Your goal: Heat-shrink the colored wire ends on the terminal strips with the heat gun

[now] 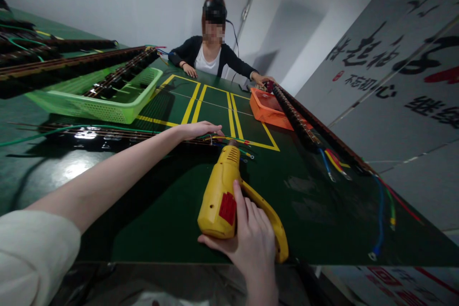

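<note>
My right hand [253,227] is wrapped around the body of a yellow heat gun [219,191], whose nozzle points away from me. Just beyond the nozzle, my left hand [201,130] grips a bundle of wires [229,139], partly hidden beneath my fingers. Some of the wire ends carry ring terminals [251,156]. The wires come off a long dark, shiny assembly [107,134] lying on the table to the left, under my forearm.
A light green basket [107,107] at left holds another long assembly. Further right, long assemblies with coloured wires [333,160] rest across an orange basket [263,112]. Opposite, a person [211,55] touches those assemblies. Yellow tape lines [233,119] mark the green table [304,210].
</note>
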A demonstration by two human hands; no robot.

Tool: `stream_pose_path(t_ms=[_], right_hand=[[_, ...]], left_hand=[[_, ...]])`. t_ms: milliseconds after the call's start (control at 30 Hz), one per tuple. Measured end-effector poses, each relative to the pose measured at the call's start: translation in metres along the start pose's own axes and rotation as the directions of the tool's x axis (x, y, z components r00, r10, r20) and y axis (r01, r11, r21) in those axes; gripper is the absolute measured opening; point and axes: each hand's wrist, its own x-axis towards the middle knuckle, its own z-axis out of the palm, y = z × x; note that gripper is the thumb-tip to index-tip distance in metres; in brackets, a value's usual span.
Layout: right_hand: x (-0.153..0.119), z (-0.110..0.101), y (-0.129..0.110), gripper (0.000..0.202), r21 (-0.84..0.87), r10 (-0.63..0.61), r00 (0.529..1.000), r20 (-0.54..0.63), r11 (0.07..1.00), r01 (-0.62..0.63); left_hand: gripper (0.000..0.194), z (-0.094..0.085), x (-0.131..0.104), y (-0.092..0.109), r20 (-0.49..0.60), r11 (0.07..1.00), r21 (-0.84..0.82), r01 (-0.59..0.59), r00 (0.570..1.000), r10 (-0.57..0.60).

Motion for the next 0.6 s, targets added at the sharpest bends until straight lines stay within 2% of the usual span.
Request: stream_pose_path(t_ms=[133, 333, 467, 600], right_hand=[[0.003, 0.002, -0.015, 0.108, 0.042, -0.043, 0.999, -0.008, 0.998, 0.044], [0.004, 0.007, -0.031, 0.105, 0.099, -0.074, 0.997, -0.033, 0.992, 0.077], [0.005, 0.005, -0.028, 0.105, 0.092, -0.080, 0.996, -0.033, 0.992, 0.083], [0.005, 0.000, -0.015, 0.105, 0.087, -0.082, 0.997, 0.008, 0.993, 0.081]], left_hand=[[0.049, 0.000, 0.001, -0.002, 0.054, 1.000, -0.013, -0.018, 0.998, 0.019], [0.053, -0.001, 0.006, -0.005, 0.036, 0.996, 0.050, -0.072, 0.997, 0.071], [0.055, -0.001, 0.006, -0.006, 0.042, 0.996, 0.048, -0.076, 0.996, 0.074], [0.059, -0.001, 0.004, -0.005, 0.035, 0.997, 0.062, -0.049, 0.998, 0.047]])
